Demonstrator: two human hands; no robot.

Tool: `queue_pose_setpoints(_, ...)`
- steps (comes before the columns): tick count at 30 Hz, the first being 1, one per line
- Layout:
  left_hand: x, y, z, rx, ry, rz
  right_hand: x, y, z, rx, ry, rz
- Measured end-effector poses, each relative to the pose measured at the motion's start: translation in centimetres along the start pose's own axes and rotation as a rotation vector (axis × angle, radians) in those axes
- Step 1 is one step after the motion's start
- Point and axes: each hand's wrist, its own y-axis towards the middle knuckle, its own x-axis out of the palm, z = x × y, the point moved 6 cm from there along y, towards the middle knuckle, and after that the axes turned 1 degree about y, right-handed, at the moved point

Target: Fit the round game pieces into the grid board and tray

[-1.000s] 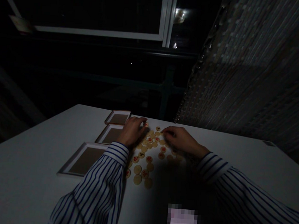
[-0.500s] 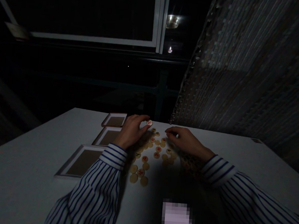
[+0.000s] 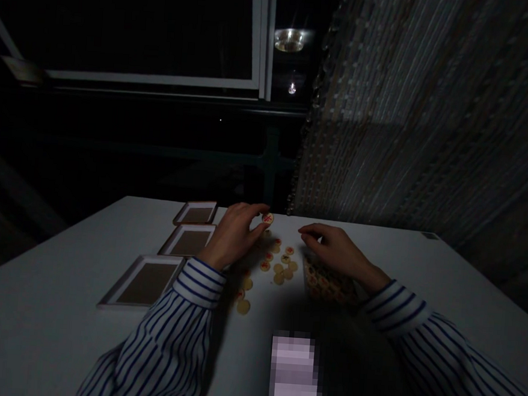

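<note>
My left hand [image 3: 236,235] pinches a round Chinese chess piece [image 3: 267,219] with a red character between thumb and index finger, above the far part of the table. My right hand [image 3: 333,246] hovers over a container [image 3: 306,273] filled with more pieces. Its fingers curl inward, thumb and index tips close together, and no piece shows between them. Between the hands lie loose Chinese chess pieces [image 3: 287,273], some blank side up, others showing red or black characters. Nearer to me, more pieces [image 3: 244,307] lie by my left sleeve, which partly hides them.
Three shallow open trays, the near tray [image 3: 143,283], middle tray [image 3: 187,241] and far tray [image 3: 195,212], line the left of the white table [image 3: 50,285]. A bead curtain [image 3: 376,139] hangs behind at right. A pixelated pinkish patch [image 3: 295,375] covers something at the front.
The view has shifted slightly to the right. My left hand still holds the red-marked piece, now turned more toward me. More of the filled container shows under my right hand.
</note>
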Motion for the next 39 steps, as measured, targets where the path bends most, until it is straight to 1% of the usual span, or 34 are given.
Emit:
queue_pose_setpoints(6,0.3,-0.3,2.3,0.009,-0.082,-0.009,-1.2,-1.9,0.2,0.021,0.032,0.054)
queue_pose_setpoints(13,1.6,-1.1,4.6,0.018,-0.13,-0.05,-2.4,-4.1,0.6,0.066,0.072,0.106)
queue_pose_setpoints(17,2.5,-1.7,5.5,0.015,-0.153,-0.088,-2.9,-5.3,1.1,0.107,0.102,0.125)
queue_pose_setpoints(24,3.9,-2.6,6.8,0.025,-0.168,-0.112,-3.3,-7.2,2.2,0.189,0.191,0.163)
queue_pose_setpoints(28,4.9,-3.2,7.4,0.016,-0.194,-0.138,-3.0,-8.2,2.8,0.216,0.219,0.189)
queue_pose_setpoints(32,6.1,-4.0,7.7,0.006,-0.22,-0.159,-1.9,-9.2,3.6,0.261,0.29,0.205)
queue_pose_setpoints(35,6.9,-4.6,7.9,0.0,-0.253,-0.141,-1.1,-9.8,3.7,0.231,0.315,0.207)
queue_pose_setpoints(39,7.9,-5.4,8.3,0.008,-0.29,-0.148,-0.3,-10.1,3.4,0.192,0.264,0.198)
